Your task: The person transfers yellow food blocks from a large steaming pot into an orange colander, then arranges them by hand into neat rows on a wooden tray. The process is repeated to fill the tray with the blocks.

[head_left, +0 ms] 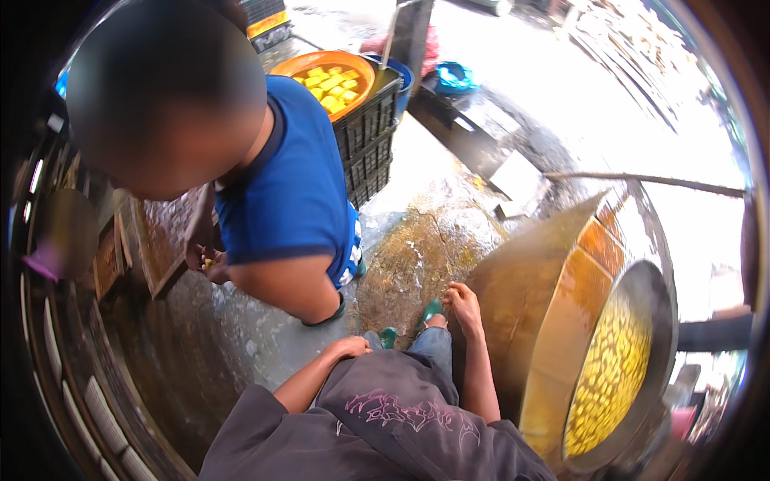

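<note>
My left hand [350, 346] rests by the hem of my dark shirt [385, 393], over the top of my blue jeans [434, 349]. Its back faces up, and too little of the fingers shows to tell whether they grip. My right hand [463, 307] is raised in front of me with bent fingers drawn together; what they hold, if anything, is too small to make out. Beside my right arm stands a large tiled stove [553, 353]. A big round pan [667, 321] set in it is full of small yellow pieces [613, 377] in liquid, with steam rising.
Close on my left, a person in a blue shirt [281, 180] holds something small and yellow. Behind them an orange basin [353, 62] with yellow blocks stands on stacked black crates [370, 148]. A wooden tray [152, 240] is at the left. The floor [401, 232] looks wet.
</note>
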{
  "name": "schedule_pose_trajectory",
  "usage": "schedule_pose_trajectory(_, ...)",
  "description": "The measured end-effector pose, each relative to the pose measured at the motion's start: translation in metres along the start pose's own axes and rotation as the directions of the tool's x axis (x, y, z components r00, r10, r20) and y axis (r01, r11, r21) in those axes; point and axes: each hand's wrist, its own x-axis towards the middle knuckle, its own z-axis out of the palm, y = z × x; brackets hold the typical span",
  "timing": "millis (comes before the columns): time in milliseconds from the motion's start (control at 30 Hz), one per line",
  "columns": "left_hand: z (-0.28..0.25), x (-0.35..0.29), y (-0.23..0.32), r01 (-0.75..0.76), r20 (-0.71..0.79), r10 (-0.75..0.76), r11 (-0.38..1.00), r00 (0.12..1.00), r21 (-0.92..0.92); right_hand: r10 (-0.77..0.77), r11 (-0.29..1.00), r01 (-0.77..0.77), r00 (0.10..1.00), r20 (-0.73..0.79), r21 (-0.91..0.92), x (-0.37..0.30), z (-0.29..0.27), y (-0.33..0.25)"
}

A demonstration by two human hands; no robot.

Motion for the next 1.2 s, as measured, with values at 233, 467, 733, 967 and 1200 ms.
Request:
schedule_pose_trajectory(233, -0.075, 0.072, 0.107, -0.003, -0.635, -0.103, 0.987, 0.766, -0.163, -0.081, 0.974, 0.161, 0.906, 0.416, -0.16, 0.198, -0.006, -0.108)
schedule_pose_trajectory(467, -0.204, 0.06, 0.179, 0.011, -0.642, -0.182, 0.965, 0.745, -0.26, -0.03, 0.908, 0.262, 0.82, 0.572, -0.327, 0.327, -0.018, -0.214)
schedule_pose_trajectory(733, -0.402, 0.049, 0.191, -0.271, -0.905, -0.276, 0.889, 0.323, -0.368, -0.135, 0.847, 0.442, 0.717, 0.683, -0.297, 0.506, 0.08, -0.385)
schedule_pose_trajectory(967, -0.682, 0.02, 0.03, -0.435, -0.91, -0.314, 0.883, -0.272, -0.174, -0.351, 0.649, 0.723, 0.563, 0.749, -0.239, 0.69, 0.323, -0.514)
schedule_pose_trajectory(1200, -0.85, 0.057, -0.089, 0.121, -0.897, -0.441, 0.892, 0.025, -0.436, 0.081, 0.371, 0.745, 0.568, 0.819, -0.554, 0.765, 0.451, -0.514)
